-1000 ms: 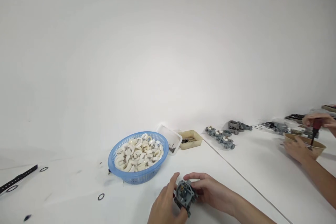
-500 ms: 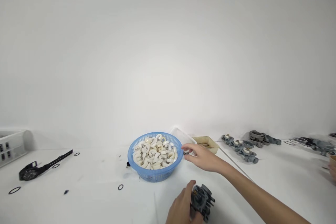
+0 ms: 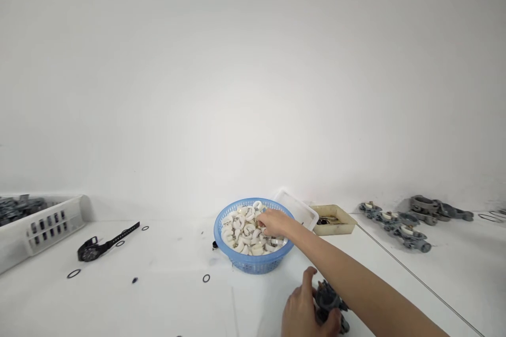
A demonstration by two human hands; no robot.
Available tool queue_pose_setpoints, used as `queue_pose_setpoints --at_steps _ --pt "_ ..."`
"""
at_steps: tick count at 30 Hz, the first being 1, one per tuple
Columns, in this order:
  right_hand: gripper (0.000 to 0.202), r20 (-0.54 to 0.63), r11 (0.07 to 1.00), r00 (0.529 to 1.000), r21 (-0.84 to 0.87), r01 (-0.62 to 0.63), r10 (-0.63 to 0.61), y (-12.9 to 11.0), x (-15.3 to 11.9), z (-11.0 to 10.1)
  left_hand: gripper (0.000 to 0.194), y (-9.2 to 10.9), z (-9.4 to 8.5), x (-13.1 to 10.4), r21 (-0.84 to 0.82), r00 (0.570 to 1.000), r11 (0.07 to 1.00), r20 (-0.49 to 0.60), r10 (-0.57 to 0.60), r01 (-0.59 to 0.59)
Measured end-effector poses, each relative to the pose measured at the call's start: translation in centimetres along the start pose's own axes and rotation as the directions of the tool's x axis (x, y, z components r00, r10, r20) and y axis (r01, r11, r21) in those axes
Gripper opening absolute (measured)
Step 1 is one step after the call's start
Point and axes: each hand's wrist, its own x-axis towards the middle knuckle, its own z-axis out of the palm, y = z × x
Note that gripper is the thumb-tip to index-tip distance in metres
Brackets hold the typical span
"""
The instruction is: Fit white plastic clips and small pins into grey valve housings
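Observation:
My left hand (image 3: 306, 309) is wrapped round a dark grey carburetor body (image 3: 329, 297) low in the view, partly behind my right forearm. Inside a blue plastic basket (image 3: 253, 268), my right hand (image 3: 273, 222) points down with its fingers pinched together on a white float. Many C-shaped white carburetor floats (image 3: 241, 234) fill this basket. My fingertips hide most of the piece they pinch.
Behind the basket lies a white tray (image 3: 294, 205), beside a cream tray (image 3: 336, 227) of small parts. Several carburetor bodies (image 3: 411, 239) stand right, near a thin rod (image 3: 419, 279). Left are a black watch (image 3: 90, 250), O-rings (image 3: 74, 274) and a white crate (image 3: 55, 231).
My right hand has gone from the basket's right rim into the floats and closed its fingers. My left hand still holds the carburetor body. The view has turned slightly left.

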Motion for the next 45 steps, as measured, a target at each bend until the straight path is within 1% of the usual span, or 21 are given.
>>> queue_pose_setpoints --at_steps 3,6,8,9,11,13,15,16,17,19,21,24,26,28,30,33,35,38,40,43,45 --pt "0.021 -0.039 0.998 0.999 0.066 0.021 -0.018 0.1 -0.6 -0.9 0.077 0.0 -0.2 -0.2 -0.003 1.000 1.000 -0.010 0.020 -0.020" --pt "0.021 -0.098 0.977 0.995 0.208 0.053 -0.033 0.9 -3.0 -3.1 0.081 0.2 -0.7 -0.7 -0.010 0.996 0.996 0.030 0.087 -0.087" --pt "0.026 -0.097 0.941 0.994 0.329 0.078 -0.049 1.8 -5.9 -4.9 0.080 0.2 -1.1 -1.0 0.000 0.990 0.991 0.049 0.131 -0.132" --pt "0.027 -0.073 0.916 0.995 0.391 0.086 -0.062 2.2 -7.7 -5.7 0.079 0.3 -1.4 -1.2 -0.002 0.987 0.989 0.062 0.150 -0.150" --pt "0.027 0.016 0.857 0.994 0.508 0.087 -0.111 3.0 -11.6 -6.6 0.078 0.5 -1.8 -1.4 -0.019 0.981 0.984 0.081 0.177 -0.176" --pt "0.026 0.140 0.801 0.976 0.597 0.049 -0.164 3.7 -15.5 -6.5 0.072 0.8 -2.2 -1.6 -0.023 0.975 0.979 0.092 0.202 -0.201" --pt "0.029 0.195 0.715 0.965 0.699 -0.012 -0.175 4.2 -18.5 -5.2 0.068 1.1 -2.6 -1.8 -0.018 0.975 0.980 0.097 0.198 -0.197" --pt "0.030 0.181 0.644 0.971 0.764 -0.041 -0.153 4.4 -19.6 -4.4 0.068 1.2 -2.7 -1.9 -0.018 0.977 0.983 0.100 0.186 -0.185" --pt "0.030 0.162 0.593 0.979 0.803 -0.056 -0.127 4.5 -20.4 -3.4 0.070 1.2 -2.8 -1.9 -0.024 0.980 0.985 0.102 0.171 -0.170" --pt "0.027 0.119 0.525 0.990 0.849 -0.064 -0.070 4.8 -21.3 -1.7 0.075 1.2 -3.0 -2.0 -0.040 0.984 0.989 0.103 0.143 -0.140" --pt "0.024 0.105 0.513 0.993 0.856 -0.066 -0.047 5.0 -21.5 -0.5 0.080 1.1 -3.0 -1.9 -0.042 0.986 0.992 0.113 0.126 -0.122" --pt "0.022 0.097 0.509 0.995 0.859 -0.065 -0.037 5.2 -21.4 0.5 0.087 1.0 -2.9 -1.8 -0.024 0.991 0.997 0.113 0.073 -0.071" --pt "0.022 0.088 0.530 0.996 0.846 -0.059 -0.029 5.4 -21.3 0.9 0.080 0.8 -2.6 -1.5 -0.005 0.996 0.998 0.064 0.068 -0.068" --pt "0.022 0.084 0.574 0.996 0.817 -0.060 -0.016 5.5 -21.1 1.2 0.063 0.5 -2.1 -1.1 0.015 0.995 0.995 -0.014 0.101 -0.101" --pt "0.023 0.093 0.631 0.996 0.773 -0.066 -0.009 5.8 -20.9 1.4 0.049 -0.1 -1.5 -0.7 0.031 0.984 0.988 -0.085 0.154 -0.152" --pt "0.025 0.091 0.724 0.996 0.686 -0.067 0.006 6.7 -20.4 1.2 0.040 -1.1 -0.5 -0.2 0.056 0.950 0.963 -0.156 0.269 -0.263" --pt "0.026 0.045 0.799 0.998 0.598 -0.064 0.047 7.6 -19.7 0.8 0.036 -1.7 0.0 0.1 0.086 0.927 0.943 -0.175 0.333 -0.322" --pt "0.025 -0.096 0.918 0.986 0.387 -0.091 0.138 9.1 -17.3 0.5 0.037 -2.1 0.4 0.4 0.121 0.914 0.933 -0.192 0.356 -0.338" --pt "0.023 -0.176 0.965 0.968 0.223 -0.135 0.176 9.6 -14.9 1.0 0.039 -2.4 0.6 0.5 0.136 0.913 0.933 -0.197 0.356 -0.334" --pt "0.014 -0.223 0.982 0.957 -0.005 -0.189 0.183 9.5 -11.0 2.8 0.040 -2.8 1.1 0.7 0.156 0.904 0.927 -0.215 0.369 -0.341" --pt "0.017 -0.236 0.970 0.957 -0.129 -0.204 0.170 9.1 -8.7 4.2 0.039 -3.2 1.5 0.8 0.173 0.889 0.919 -0.244 0.388 -0.354"
